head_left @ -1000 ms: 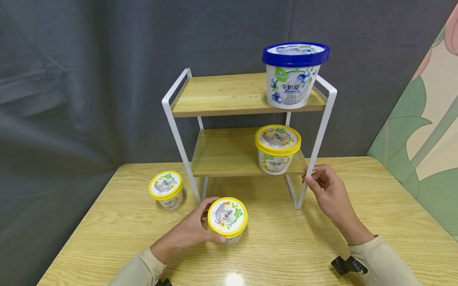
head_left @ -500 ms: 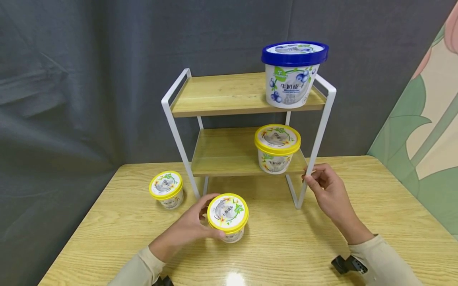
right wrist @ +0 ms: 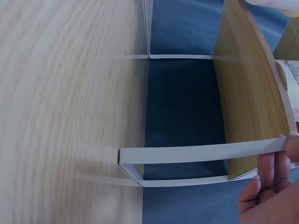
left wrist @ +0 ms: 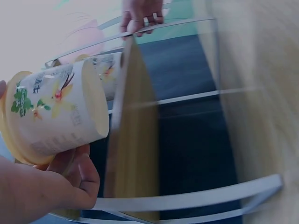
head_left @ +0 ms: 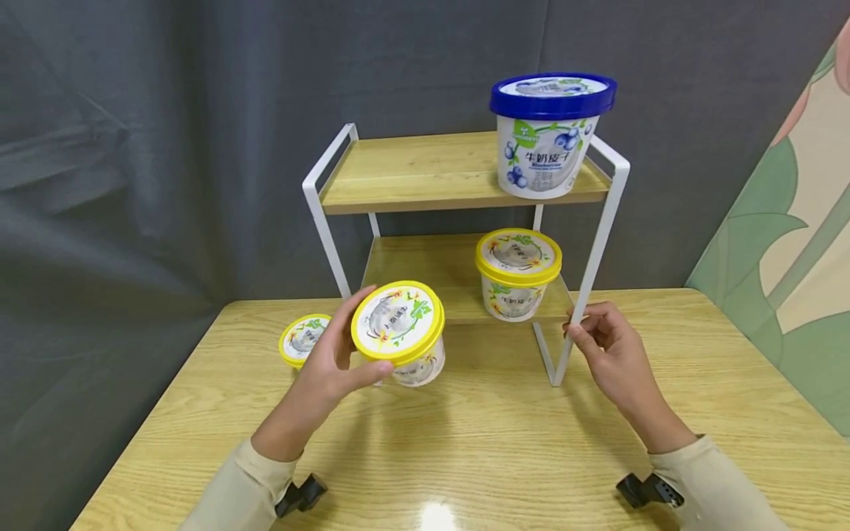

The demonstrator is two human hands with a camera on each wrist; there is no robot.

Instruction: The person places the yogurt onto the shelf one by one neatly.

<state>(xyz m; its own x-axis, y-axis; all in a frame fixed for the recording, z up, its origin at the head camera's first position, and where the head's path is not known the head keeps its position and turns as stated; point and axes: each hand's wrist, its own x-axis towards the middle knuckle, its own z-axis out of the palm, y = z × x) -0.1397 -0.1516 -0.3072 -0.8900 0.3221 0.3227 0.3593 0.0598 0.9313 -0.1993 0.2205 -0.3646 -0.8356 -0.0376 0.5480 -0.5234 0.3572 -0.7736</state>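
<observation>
My left hand (head_left: pixel 308 394) grips a white tub with a yellow lid (head_left: pixel 398 324), fingers behind it and thumb at its near side. The tub is raised above the table, tilted, in front of the lower shelf's left part. In the left wrist view the printed flower side of this tub (left wrist: pixel 56 112) faces the camera, close to the shelf board (left wrist: pixel 133 135). My right hand (head_left: pixel 614 361) pinches the front right post of the two-tier rack (head_left: pixel 412 166) at lower-shelf height. The right wrist view has the fingers around that white metal post (right wrist: pixel 201 153).
On the lower shelf's right side stands another yellow-lidded tub (head_left: pixel 514 284). A larger blue-lidded tub (head_left: pixel 547 147) sits above it on the top shelf. A third yellow-lidded tub (head_left: pixel 302 339) is on the table at left, partly behind my left hand. A grey curtain (head_left: pixel 166 184) hangs behind.
My left hand has lifted the yellow-lidded tub off the table, up and slightly left toward the lower shelf, tilting it. My right hand stays on the post.
</observation>
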